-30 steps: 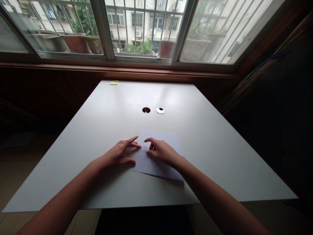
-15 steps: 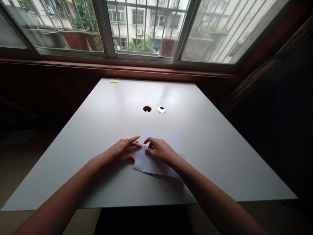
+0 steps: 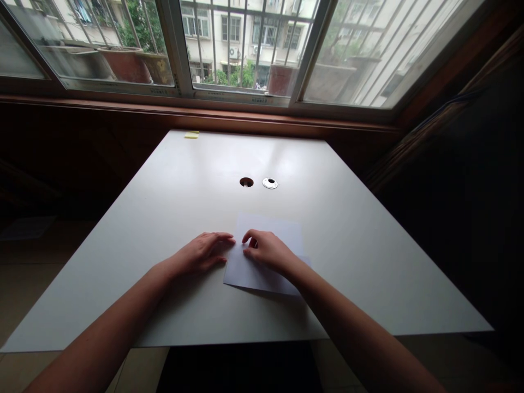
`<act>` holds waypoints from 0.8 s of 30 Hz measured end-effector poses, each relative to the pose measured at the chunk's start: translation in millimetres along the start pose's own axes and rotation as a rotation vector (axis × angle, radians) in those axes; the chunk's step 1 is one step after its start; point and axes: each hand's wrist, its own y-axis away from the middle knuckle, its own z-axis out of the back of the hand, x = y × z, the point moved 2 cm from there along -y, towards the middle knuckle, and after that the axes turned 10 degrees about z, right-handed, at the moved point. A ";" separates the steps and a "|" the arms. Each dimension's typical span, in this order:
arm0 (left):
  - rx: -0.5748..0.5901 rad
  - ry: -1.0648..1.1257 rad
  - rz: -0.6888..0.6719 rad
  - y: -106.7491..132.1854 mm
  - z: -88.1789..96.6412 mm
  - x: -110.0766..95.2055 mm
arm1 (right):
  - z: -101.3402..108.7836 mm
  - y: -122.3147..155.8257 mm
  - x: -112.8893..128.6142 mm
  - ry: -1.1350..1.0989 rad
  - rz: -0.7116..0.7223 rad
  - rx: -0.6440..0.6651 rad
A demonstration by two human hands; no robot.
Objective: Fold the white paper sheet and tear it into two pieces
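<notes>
A white sheet of paper (image 3: 254, 278) lies on the table in front of me. Its near edge is lifted slightly and casts a shadow, and a step in its right edge suggests a fold. At the paper's left edge is my left hand (image 3: 204, 251), fingers stretched out and thumb apart, holding nothing. My right hand (image 3: 268, 248) rests over the middle of the sheet. Its index finger and thumb are bent and apart, with the fingertips at the paper; the other fingers are curled under and partly hidden.
The white table (image 3: 360, 273) has a round cable hole (image 3: 246, 183) with its grommet cover (image 3: 270, 183) lying beside it. A yellow sticky strip (image 3: 191, 135) is near the far left corner. Beyond the table is a barred window (image 3: 245, 49).
My left hand's raised index finger has come down, so its fingers lie closer together at the paper's left edge. My right hand and the sheet have hardly moved.
</notes>
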 end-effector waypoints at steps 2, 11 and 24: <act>-0.013 0.002 0.013 1.1 0.3 0.0 | -0.2 0.3 0.3 0.006 0.001 -0.001; -0.009 0.071 0.016 1.1 0.9 0.5 | -1.3 -1.6 2.1 0.035 0.002 0.014; -0.006 -0.031 -0.119 2.9 -3.3 8.5 | -6.1 -3.8 4.2 0.026 -0.006 0.013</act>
